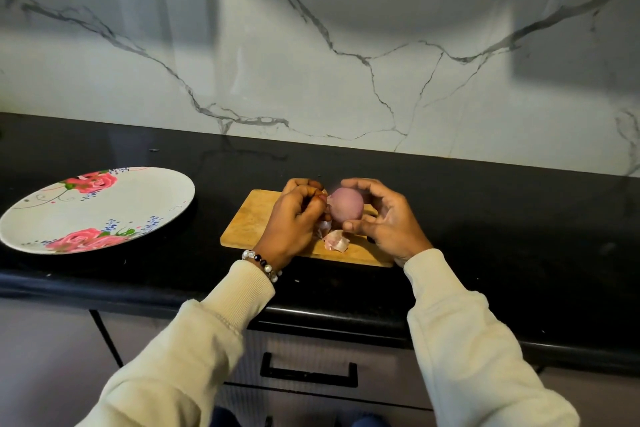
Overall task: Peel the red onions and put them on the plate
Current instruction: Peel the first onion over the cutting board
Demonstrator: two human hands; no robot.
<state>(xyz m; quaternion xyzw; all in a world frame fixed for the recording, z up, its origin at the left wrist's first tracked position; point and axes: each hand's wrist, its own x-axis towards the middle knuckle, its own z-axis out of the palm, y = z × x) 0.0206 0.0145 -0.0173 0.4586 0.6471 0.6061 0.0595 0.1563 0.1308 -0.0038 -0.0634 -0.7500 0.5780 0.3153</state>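
— Where's the onion right now?

— The red onion [346, 206] sits between my hands, held just above the cutting board [254, 222]. My right hand [382, 218] cups it from the right side, fingers curved over the top and thumb under the near edge, so that hand carries it.

— And the left?

— My left hand [294, 218] is closed at the onion's left face, fingertips pinching a flap of skin [330, 199] that lifts off there. I judge the peel is partly done: the side facing me looks smooth and bare, but I can't see the far side.

— Which way does it point?

— I can't tell root from tip; it reads as round from here.

— Anything else on the board?

— Loose peel pieces [335, 241] lie below the onion, near the front edge.

— And the plate?

— The floral plate [162, 199] is on the table [485, 211] well to my left, nothing on it. So the left hand is nearer to it, though the right holds the onion; it would have to cross over the board or hand off.
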